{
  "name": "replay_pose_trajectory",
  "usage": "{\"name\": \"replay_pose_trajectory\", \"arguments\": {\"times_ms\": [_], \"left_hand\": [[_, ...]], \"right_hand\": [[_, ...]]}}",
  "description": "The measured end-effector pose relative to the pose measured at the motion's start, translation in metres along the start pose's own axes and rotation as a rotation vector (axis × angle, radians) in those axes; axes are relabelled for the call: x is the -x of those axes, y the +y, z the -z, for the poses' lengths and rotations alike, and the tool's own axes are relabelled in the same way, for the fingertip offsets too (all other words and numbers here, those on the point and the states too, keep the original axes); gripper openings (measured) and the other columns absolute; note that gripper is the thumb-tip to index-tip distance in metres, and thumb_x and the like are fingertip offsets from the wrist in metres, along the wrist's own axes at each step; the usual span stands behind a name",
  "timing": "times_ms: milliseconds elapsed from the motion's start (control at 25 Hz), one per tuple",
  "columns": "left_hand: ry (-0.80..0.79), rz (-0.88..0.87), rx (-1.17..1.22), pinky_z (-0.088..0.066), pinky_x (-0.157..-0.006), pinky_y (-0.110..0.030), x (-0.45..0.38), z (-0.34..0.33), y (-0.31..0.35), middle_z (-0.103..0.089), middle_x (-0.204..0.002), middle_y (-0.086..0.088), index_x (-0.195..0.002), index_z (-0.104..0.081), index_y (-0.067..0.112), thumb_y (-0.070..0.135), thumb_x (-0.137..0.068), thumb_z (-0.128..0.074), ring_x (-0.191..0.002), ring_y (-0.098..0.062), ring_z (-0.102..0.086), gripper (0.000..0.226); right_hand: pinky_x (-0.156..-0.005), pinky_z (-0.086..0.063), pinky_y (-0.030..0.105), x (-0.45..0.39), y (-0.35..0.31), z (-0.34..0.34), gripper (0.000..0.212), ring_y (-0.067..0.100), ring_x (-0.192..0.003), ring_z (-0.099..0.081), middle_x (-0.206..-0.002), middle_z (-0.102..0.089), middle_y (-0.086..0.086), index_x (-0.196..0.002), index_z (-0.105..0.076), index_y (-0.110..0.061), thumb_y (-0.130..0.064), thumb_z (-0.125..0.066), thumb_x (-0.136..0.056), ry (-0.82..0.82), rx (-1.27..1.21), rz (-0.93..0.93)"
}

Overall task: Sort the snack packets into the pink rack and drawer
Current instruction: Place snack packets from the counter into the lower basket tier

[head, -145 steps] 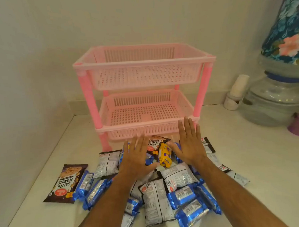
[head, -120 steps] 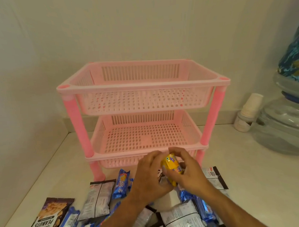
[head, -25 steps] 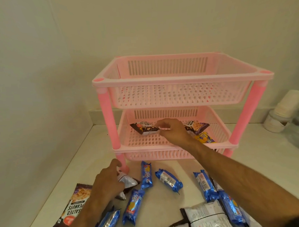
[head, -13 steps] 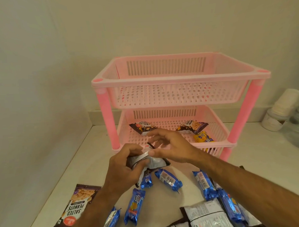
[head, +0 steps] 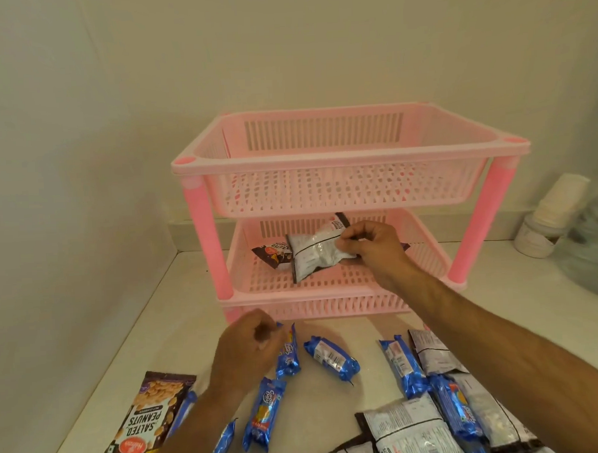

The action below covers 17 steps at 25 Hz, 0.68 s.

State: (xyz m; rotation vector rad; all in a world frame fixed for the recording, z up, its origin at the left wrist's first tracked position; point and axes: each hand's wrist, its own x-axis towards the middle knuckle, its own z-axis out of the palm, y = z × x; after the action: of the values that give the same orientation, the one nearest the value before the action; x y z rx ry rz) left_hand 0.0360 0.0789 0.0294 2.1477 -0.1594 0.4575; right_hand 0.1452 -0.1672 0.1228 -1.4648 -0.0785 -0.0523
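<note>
A pink two-tier rack point(head: 351, 154) stands against the wall on a white counter. My right hand point(head: 370, 249) is inside the lower basket point(head: 314, 296), shut on a silver-backed peanut packet point(head: 314, 254) held just above the basket floor. A dark peanut packet point(head: 269, 255) lies in that basket to its left. My left hand point(head: 246, 352) hovers over the counter with fingers loosely curled and nothing in it, touching a blue biscuit packet point(head: 288, 355). Several blue biscuit packets point(head: 330, 356) and peanut packets point(head: 146, 419) are scattered in front of the rack. The top basket looks empty.
Stacked paper cups point(head: 552, 215) and a clear water jar point(head: 593, 247) stand at the right, behind the rack. Walls close in at the left and back. A heap of silver packets point(head: 407, 430) lies at the lower right.
My right hand took the silver packet from my left hand and carried it into the lower basket. My left hand dropped back to the blue packets on the counter.
</note>
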Motion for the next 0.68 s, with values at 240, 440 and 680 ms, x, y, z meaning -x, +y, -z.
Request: {"name": "replay_pose_trajectory", "arguments": {"times_ms": [240,440,680], "left_hand": [[-0.382,0.315,-0.504,-0.033,-0.051,-0.020,0.003,-0.034,-0.022,-0.049,-0.076,0.014,-0.093,-0.041,0.030,0.077,-0.073,-0.062,-0.064,0.000,-0.047,0.055],[-0.351,0.337,-0.449,-0.051,-0.067,-0.031,-0.001,-0.043,-0.025,-0.059,-0.080,0.007,-0.087,-0.050,0.025,0.054,-0.082,-0.067,-0.073,-0.014,-0.058,0.034],[-0.170,0.209,-0.260,-0.054,-0.063,-0.029,0.005,-0.009,-0.010,-0.070,-0.070,0.009,-0.081,-0.071,0.026,0.045,-0.070,-0.075,-0.063,-0.004,-0.064,0.022]], "right_hand": [[-0.076,-0.061,0.040,-0.034,0.031,0.020,0.026,0.031,-0.097,-0.065,-0.112,-0.067,0.017,-0.079,-0.070,-0.007,0.016,-0.060,-0.085,0.143,0.381,-0.170],[-0.095,-0.049,0.039,-0.029,0.029,0.028,0.024,0.030,-0.106,-0.060,-0.115,-0.065,0.009,-0.100,-0.072,-0.012,-0.004,-0.067,-0.078,0.074,1.147,0.191],[-0.084,-0.054,0.037,0.023,0.020,0.007,0.032,0.015,-0.096,-0.063,-0.107,-0.071,0.001,-0.108,-0.069,-0.016,-0.025,-0.078,-0.079,-0.241,0.888,0.595]]}}
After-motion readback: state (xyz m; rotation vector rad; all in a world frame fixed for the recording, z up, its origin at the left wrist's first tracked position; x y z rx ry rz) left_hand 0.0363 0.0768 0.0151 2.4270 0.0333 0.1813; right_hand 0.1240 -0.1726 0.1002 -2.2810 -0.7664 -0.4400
